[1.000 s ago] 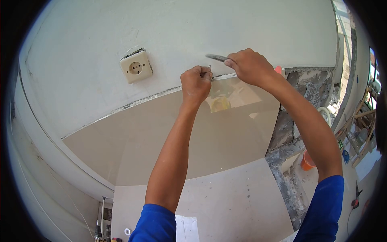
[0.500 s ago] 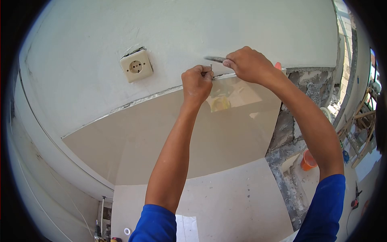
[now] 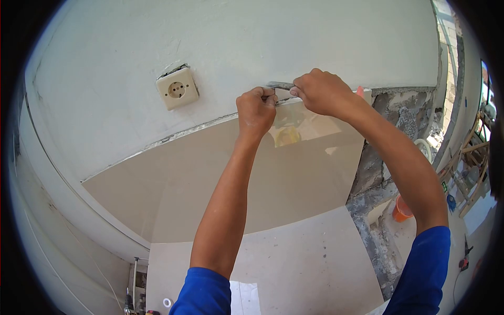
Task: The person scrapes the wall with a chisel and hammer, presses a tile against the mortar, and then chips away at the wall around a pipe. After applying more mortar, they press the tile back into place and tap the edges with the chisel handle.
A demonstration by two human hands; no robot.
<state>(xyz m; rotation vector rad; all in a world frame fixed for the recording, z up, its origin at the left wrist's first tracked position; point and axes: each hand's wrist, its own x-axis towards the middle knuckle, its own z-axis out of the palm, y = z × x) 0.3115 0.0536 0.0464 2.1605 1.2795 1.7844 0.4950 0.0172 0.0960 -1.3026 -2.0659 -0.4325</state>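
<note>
My left hand (image 3: 255, 108) is raised to the top edge of the large glossy beige tile (image 3: 210, 181), thumb and fingers pinched on a thin nail (image 3: 275, 93). The nail stands at the seam where the tile meets the white wall (image 3: 236, 42). My right hand (image 3: 324, 92) is closed round a short grey metal tool (image 3: 280, 85), its kind hidden by the fingers. The tool's end overlaps the nail's top in this view, just beside the left fingertips. Further right, an orange-pink piece (image 3: 360, 91) sits at the tile's top edge, partly behind the right forearm.
A power socket (image 3: 177, 88) sits loosely in the wall to the left. Rough bare masonry (image 3: 375, 152) borders the tile on the right, with an orange bucket (image 3: 402, 209) below. A roll of tape (image 3: 167, 303) and a drill (image 3: 128, 302) are at lower left.
My right hand has brought the grey tool down onto the nail's top from slightly above. My left hand keeps its pinch at the seam, nearly unmoved.
</note>
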